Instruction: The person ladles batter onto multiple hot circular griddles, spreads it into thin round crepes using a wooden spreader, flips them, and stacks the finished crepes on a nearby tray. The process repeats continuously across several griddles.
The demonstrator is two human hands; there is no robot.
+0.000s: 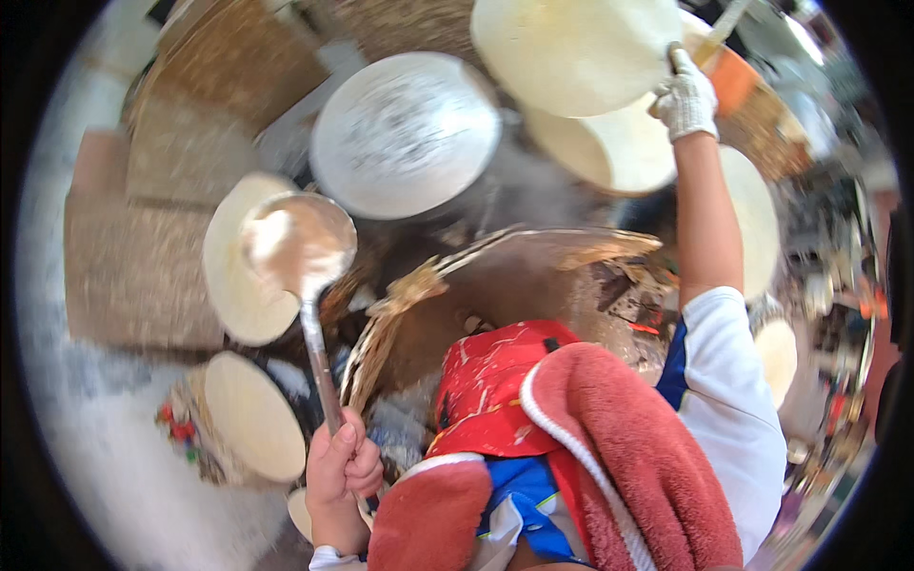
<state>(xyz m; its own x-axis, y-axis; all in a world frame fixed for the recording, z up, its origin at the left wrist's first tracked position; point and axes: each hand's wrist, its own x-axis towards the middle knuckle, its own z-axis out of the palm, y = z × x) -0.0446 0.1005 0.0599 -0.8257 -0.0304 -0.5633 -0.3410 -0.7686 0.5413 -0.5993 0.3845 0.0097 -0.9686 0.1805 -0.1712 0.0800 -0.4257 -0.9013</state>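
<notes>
My bare left hand (345, 462) is closed on the long handle of a metal ladle (297, 243), whose bowl is smeared with white batter and sits over a pale round disc (243, 300) at the left. My right hand (684, 95), in a white knit glove, reaches to the top right and grips the edge of a large cream round sheet (571, 43). Beneath that sheet is another cream round surface (633, 152). A round silvery griddle (405, 133), darkly speckled in the middle, lies between my hands, farther forward.
Brown boards (143, 266) stand at the left. A rough curved rim (495, 246) arcs in front of my red apron (486, 381). More pale discs (252, 414) lie at the lower left and at the right (747, 219). An orange object (733, 81) is at the top right, near mixed clutter.
</notes>
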